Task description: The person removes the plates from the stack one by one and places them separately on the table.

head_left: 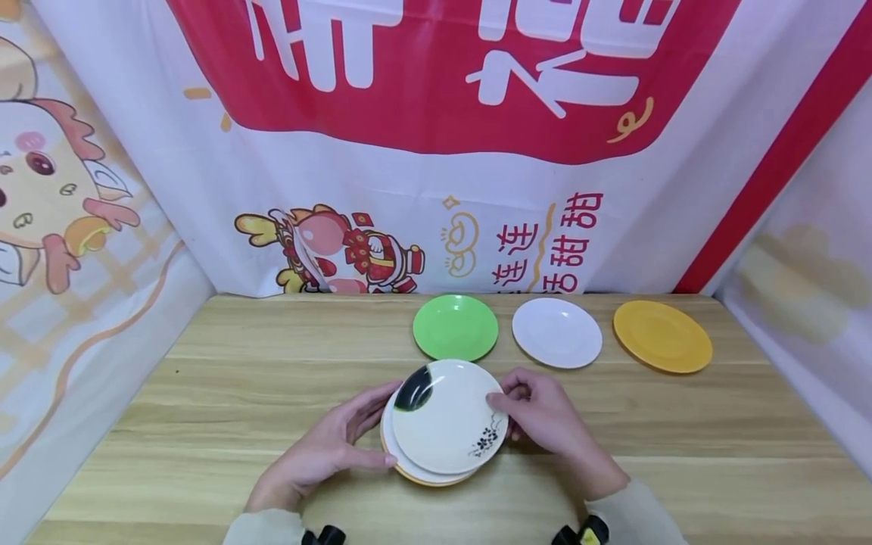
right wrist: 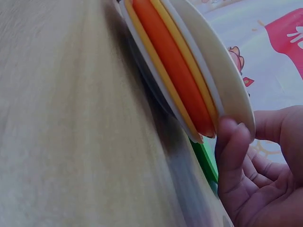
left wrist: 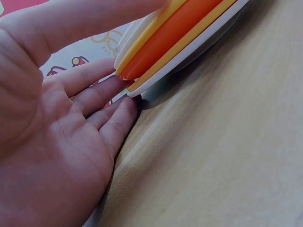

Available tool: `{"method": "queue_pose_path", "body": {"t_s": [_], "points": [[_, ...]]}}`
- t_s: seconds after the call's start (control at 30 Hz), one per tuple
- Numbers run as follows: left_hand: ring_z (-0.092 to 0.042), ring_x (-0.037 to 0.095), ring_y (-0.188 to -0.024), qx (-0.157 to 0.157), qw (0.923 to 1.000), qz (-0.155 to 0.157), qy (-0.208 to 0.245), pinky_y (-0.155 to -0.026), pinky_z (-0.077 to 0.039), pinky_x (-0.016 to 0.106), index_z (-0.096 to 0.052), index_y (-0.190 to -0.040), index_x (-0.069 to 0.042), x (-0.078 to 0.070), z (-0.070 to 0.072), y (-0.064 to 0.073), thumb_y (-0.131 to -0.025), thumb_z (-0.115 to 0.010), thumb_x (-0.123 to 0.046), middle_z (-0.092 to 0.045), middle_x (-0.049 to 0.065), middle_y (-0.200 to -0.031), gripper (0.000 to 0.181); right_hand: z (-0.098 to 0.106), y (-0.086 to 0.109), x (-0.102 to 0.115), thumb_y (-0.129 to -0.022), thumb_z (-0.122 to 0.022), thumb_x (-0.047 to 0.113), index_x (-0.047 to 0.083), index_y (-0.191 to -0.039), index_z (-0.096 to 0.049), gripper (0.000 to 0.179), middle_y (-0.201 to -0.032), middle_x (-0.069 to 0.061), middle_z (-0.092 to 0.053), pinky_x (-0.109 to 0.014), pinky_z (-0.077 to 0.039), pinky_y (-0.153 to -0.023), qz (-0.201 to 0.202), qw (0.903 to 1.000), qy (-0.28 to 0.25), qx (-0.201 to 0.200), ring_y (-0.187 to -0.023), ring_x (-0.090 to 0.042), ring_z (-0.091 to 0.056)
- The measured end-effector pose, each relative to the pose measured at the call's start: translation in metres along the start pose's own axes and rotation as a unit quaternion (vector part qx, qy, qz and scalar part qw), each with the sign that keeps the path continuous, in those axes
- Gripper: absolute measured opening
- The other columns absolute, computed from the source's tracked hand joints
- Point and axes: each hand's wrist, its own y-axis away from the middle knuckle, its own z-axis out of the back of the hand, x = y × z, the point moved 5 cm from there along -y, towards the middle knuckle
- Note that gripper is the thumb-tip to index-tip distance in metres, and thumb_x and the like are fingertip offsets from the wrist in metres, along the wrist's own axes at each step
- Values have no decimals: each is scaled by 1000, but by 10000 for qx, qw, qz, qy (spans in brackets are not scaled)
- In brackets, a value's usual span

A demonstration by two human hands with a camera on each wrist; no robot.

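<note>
A cream plate [head_left: 443, 424] with a dark patch and a black floral print lies tilted and off-centre on a stack of plates. My right hand [head_left: 548, 412] pinches its right rim, thumb on top and fingers underneath. In the right wrist view this plate [right wrist: 222, 66] stands apart from the layers below along its near edge. Those layers show white, yellow and orange, with an orange plate [right wrist: 173, 71] in the middle. My left hand [head_left: 334, 439] holds the stack's left side, its thumb at the front rim and its fingers [left wrist: 94, 92] along the side edges.
Behind the stack, a green plate [head_left: 455, 328], a white plate [head_left: 557, 333] and a yellow plate [head_left: 662, 337] lie in a row on the wooden table [head_left: 272, 363]. A printed cloth [head_left: 436, 166] hangs along the table's back edge, with more cloth at both sides.
</note>
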Motion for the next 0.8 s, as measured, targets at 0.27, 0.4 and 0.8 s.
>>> {"method": "queue_pose_path", "body": {"t_s": [0.27, 0.4, 0.8], "points": [[-29, 41, -163, -2, 9999, -147, -19, -119, -35, 8, -43, -165, -13, -3, 0, 0, -81, -92, -6, -39, 9, -174, 97, 3, -2, 0, -97, -78, 15, -1, -106, -68, 21, -80, -7, -65, -25, -57, -53, -36, 9997, -248, 74, -60, -16, -61], [-30, 41, -163, 8, 9999, -156, -43, -120, -35, 9, -42, -165, -12, -5, -1, 0, -82, -91, -6, -39, 10, -174, 97, 4, -4, -1, -98, -76, 15, -2, -110, -68, 22, -84, -7, -66, -25, -57, -54, -117, 9986, -504, 113, -63, -16, -61], [-30, 38, -163, -42, 10000, 59, -30, -118, -35, 7, -43, -164, -15, -2, -1, 2, -82, -92, -7, -39, 7, -174, 96, 10, -4, -1, -99, -75, 14, -5, -114, -67, 25, -85, -7, -69, -24, -58, -56, -220, 9951, -961, 52, -66, -16, -63]]}}
